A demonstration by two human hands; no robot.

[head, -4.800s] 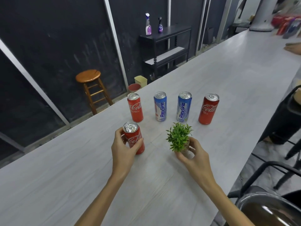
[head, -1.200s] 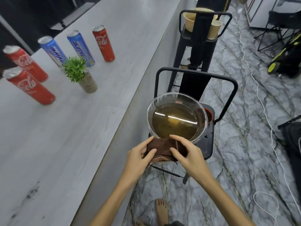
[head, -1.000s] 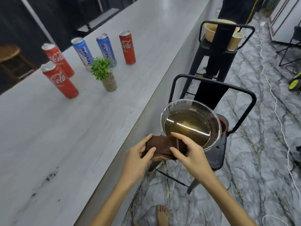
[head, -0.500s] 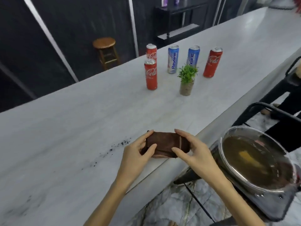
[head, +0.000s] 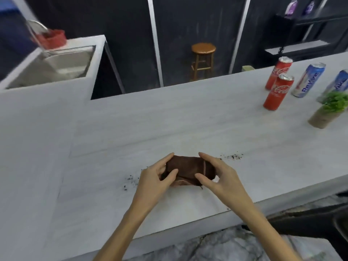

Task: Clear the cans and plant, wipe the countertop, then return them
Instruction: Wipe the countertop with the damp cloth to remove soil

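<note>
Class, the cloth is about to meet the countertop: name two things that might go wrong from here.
1. The dark crumbs flank the brown cloth held in the left hand and right hand; one pass may smear or push them off the countertop edge.
2. A long rightward stroke could topple the nearest red can or potted plant.

Brown cloth (head: 189,170) — red cans (head: 278,92), blue cans (head: 308,80)

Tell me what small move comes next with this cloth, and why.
Probably press the cloth flat on the countertop and sweep it across the dark specks. Both the left hand and right hand hold it folded just above the surface, specks lie on either side, and the cans and plant stand well off to the right.
</note>
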